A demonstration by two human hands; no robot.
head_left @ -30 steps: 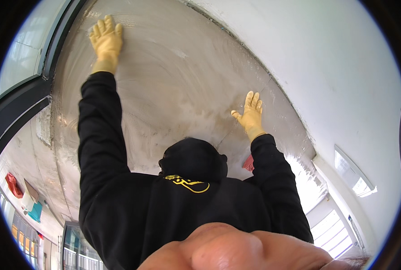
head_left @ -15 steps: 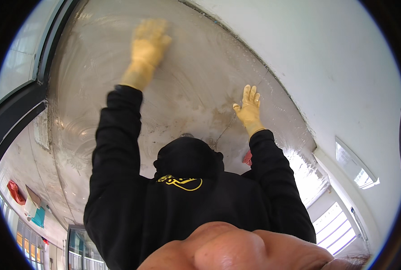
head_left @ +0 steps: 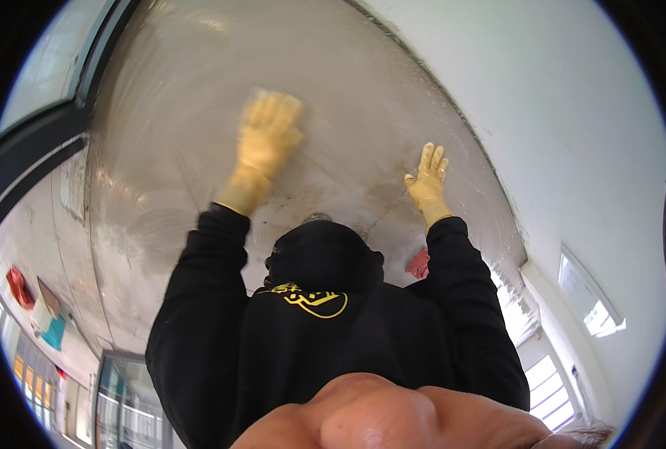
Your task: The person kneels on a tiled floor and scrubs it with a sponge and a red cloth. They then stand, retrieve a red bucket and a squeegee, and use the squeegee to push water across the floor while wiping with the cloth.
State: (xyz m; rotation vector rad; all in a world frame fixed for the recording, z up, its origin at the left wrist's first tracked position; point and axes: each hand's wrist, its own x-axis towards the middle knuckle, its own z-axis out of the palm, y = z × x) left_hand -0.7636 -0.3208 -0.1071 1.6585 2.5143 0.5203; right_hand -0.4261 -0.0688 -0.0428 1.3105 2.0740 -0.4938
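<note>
Both hands wear yellow rubber gloves. My left hand (head_left: 267,141) lies out over the wet grey floor (head_left: 363,97), its fingers stretched and blurred by motion. A pale edge shows by its fingertips; whether something thin lies under the palm I cannot make out. Farther right, my right hand (head_left: 427,183) is spread on the floor, thumb apart, with nothing visible in it. Swirled, soapy-looking streaks and darker dirty patches mark the floor around both hands. Below the right wrist, a red cloth-like thing (head_left: 418,264) is partly hidden by my black sleeve.
A white wall (head_left: 542,120) runs along the right, meeting the floor at a dark, dirty seam. At left stands a dark metal door frame (head_left: 37,168) with glass. Farther left lie a red item (head_left: 20,288) and a teal item (head_left: 53,333). A glass door (head_left: 127,396) shows at lower left.
My left hand has slid back toward me and slightly right across the floor. My right hand keeps nearly the same pose. More of the red thing shows beside the right sleeve.
</note>
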